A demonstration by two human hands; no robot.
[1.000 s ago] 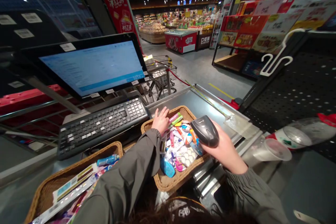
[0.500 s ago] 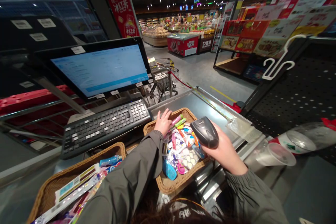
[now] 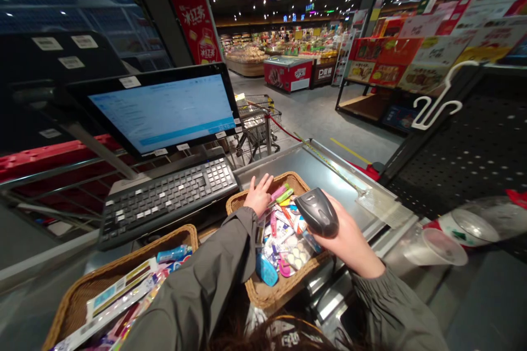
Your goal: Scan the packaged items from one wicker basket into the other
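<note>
A dark grey handheld barcode scanner [image 3: 317,211] is in my right hand [image 3: 349,238], held over the right side of a wicker basket [image 3: 257,297]. My left hand [image 3: 258,196] lies at the basket's far left corner, fingers spread. Close to its fingertips are a pink stick-shaped item [image 3: 278,193] and a green one [image 3: 284,196]. Many small wrapped packets fill the basket, with a blue plastic item [image 3: 267,270], a pink item [image 3: 284,266] and a pack of pale round pieces [image 3: 297,253]. Whether my left fingers touch any of them I cannot tell.
A second wicker basket [image 3: 66,301] with long packets lies at the lower left, partly behind my sleeve. Behind stand a keyboard [image 3: 168,197] and a monitor [image 3: 164,112]. The metal counter [image 3: 272,162] extends beyond the basket. Clear plastic cups [image 3: 440,247] are at the right.
The scanner in my right hand has shifted slightly left over the basket. My left hand stays at the corner with its fingers a little farther up. The whole view has tilted slightly upward.
</note>
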